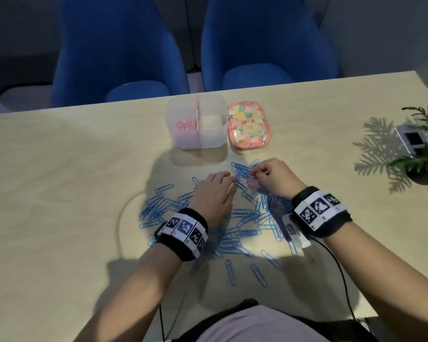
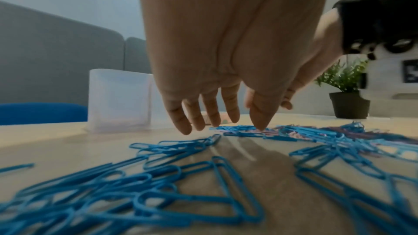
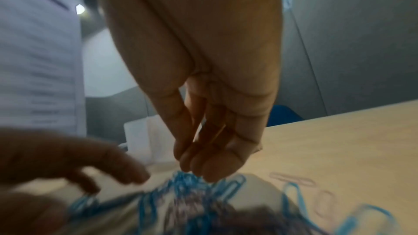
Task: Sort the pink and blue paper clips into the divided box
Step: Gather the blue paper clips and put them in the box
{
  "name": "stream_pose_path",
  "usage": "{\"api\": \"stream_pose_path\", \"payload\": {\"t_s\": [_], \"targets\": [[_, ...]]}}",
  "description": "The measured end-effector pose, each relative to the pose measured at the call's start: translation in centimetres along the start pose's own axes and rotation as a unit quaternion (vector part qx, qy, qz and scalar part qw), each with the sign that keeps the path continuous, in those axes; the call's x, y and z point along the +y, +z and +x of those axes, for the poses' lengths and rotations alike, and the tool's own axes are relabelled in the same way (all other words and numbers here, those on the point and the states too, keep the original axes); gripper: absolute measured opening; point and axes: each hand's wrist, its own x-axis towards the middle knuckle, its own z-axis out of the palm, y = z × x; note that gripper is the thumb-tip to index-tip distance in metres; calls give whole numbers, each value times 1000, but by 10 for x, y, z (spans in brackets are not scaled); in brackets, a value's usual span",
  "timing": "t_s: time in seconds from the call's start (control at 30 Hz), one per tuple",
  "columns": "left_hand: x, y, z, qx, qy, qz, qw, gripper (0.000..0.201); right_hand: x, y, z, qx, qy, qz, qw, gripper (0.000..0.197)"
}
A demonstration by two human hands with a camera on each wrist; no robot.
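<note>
The pale wood-grain table (image 1: 59, 181) fills most of what I see, with two blue chairs (image 1: 119, 50) pushed in along its far edge and a small potted plant (image 1: 423, 154) off to my right. The room is dim, grey panels behind the chairs.

On the far side stands the translucent divided box (image 1: 197, 122): pink paper clips (image 1: 184, 125) already lie in its left compartment, and the right one looks bare. Touching its right side lies its floral lid (image 1: 248, 125), flat on the table.

Between the box and my body the blue paper clips (image 1: 235, 218) sprawl in a wide, tangled heap, with a few pink ones mixed in near my right wrist.

My left hand (image 1: 214, 193) hovers over the heap, fingers (image 2: 230, 108) straight and loose, the thumb tip touching the clips, holding nothing. My right hand (image 1: 273, 175) has its fingers bunched downward with thin pinkish clips pinched against them, the tips just at the heap.

These clips will be very light, stiff, smooth-coated and prone to hooking one another, I judge; a fingertip pinch across one loop, lifted slowly so neighbours drop off, should serve best.
</note>
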Motion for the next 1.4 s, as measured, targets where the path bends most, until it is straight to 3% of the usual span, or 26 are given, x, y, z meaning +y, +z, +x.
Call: {"api": "stream_pose_path", "payload": {"t_s": [0.1,0.2,0.37,0.6,0.77,0.9,0.97,1.03,1.13,1.2,1.27,1.33,1.4], "targets": [[1,0,2,-36,14,35,999,52,13,18,-13,5,-30,-111,993,23],[4,0,0,-77,44,99,991,58,17,30,-15,69,-50,-153,985,18],[1,-2,-14,-40,21,110,993,49,13,32,-5,90,-34,-191,977,16],[-4,-8,-31,-33,-84,115,989,43,13,43,-3,63,-64,-287,954,16],[-1,-14,4,25,-114,78,990,34,17,47,-3,78,-74,-302,947,16],[1,-8,37,14,-119,71,990,31,15,48,-5,43,-83,-316,944,20],[-2,-5,45,8,-123,60,991,29,16,46,-9,36,-89,-270,958,18],[-7,-8,48,10,-138,40,990,27,21,39,-14,61,-83,-131,986,9],[-17,-16,42,47,-123,41,991,22,30,26,-19,108,-41,92,989,28],[-21,-20,36,45,-63,24,997,20,34,17,-23,107,2,254,961,23],[-23,-22,28,-11,-7,-10,1000,17,34,10,-26,99,31,403,909,15],[-26,-19,22,-53,9,-2,999,16,35,3,-24,94,59,467,877,23],[-27,-16,20,-54,-6,-5,998,14,32,-1,-19,75,89,482,868,31]]}}
